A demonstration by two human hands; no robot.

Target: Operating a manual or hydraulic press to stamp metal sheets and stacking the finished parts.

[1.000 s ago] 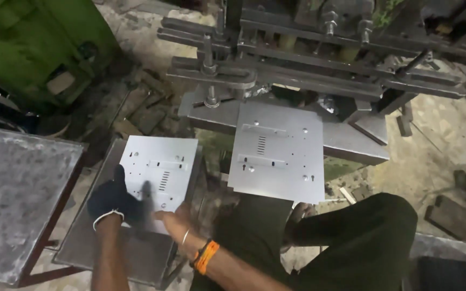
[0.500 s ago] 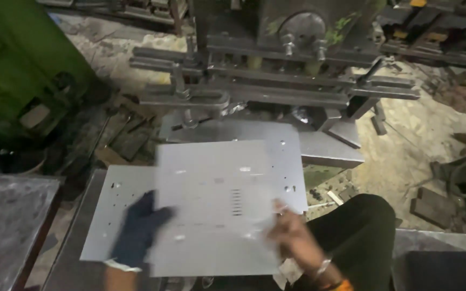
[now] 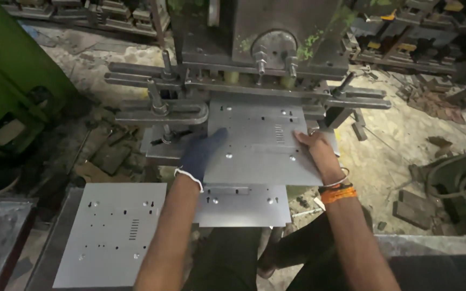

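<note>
Above the metal sheet (image 3: 260, 143) we hold under the press (image 3: 254, 48), the head hangs low, leaving only a narrow slot. Guide posts (image 3: 155, 97) and a clamp bar (image 3: 160, 114) crowd our left hand (image 3: 203, 151); a lever handle (image 3: 346, 83) and crossbar (image 3: 357, 102) close in just beyond our right hand (image 3: 311, 145). The near side lies open over the stacked sheet (image 3: 111, 234).

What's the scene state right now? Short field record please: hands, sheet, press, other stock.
left hand: gloved, flat on the left edge of the top sheet
right hand: bare, gripping the sheet's right edge, orange band on wrist
top sheet: punched metal sheet, far end under the press head
press: grey press, green paint flecks
sheet below: second sheet on the bed, near edge showing
side stock: punched sheet stack, lower left
</note>
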